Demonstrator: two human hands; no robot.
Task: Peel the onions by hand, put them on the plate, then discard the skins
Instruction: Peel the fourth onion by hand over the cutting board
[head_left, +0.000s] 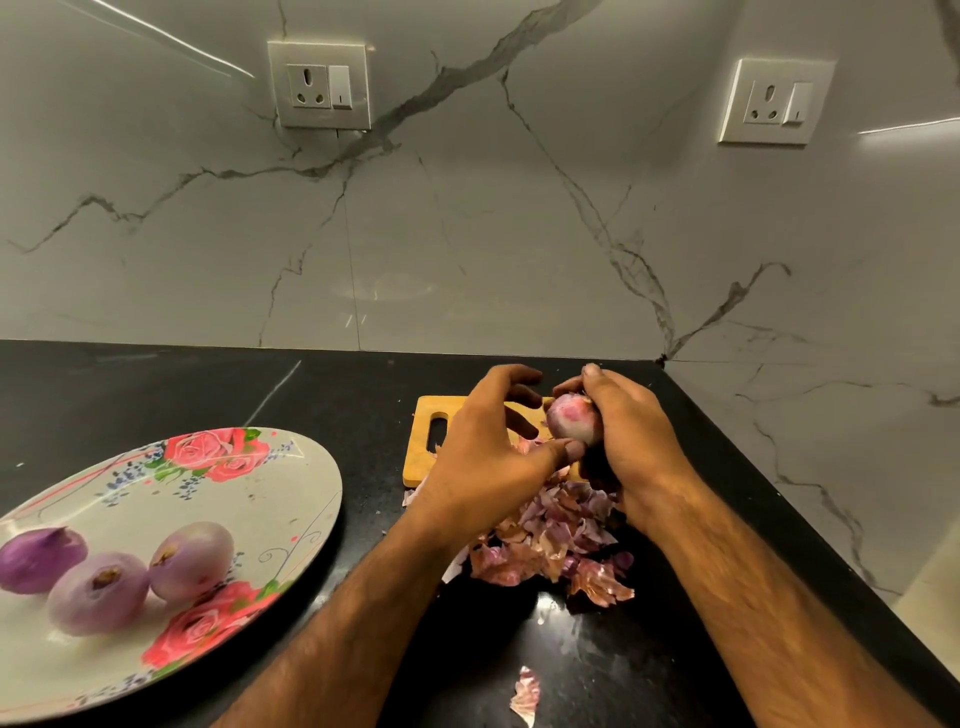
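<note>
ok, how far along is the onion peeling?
Done: three peeled onions sit on the plate. In hand: right hand grips a fourth onion above the cutting board, left hand touching it with the thumb. Left: plate it, then discard the skins heaped on the counter.

Three peeled purple onions (98, 592) lie clustered on the near left part of a rose-patterned plate (291, 499). A partly peeled onion (571, 421) sits in the right hand's (634, 441) grip, above a heap of papery skins (550, 540) on the tabletop (156, 384); one stray skin (525, 693) lies nearer.

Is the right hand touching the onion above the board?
Touching. The head view shows the right hand gripping the onion, its fingers curled round it.
</note>
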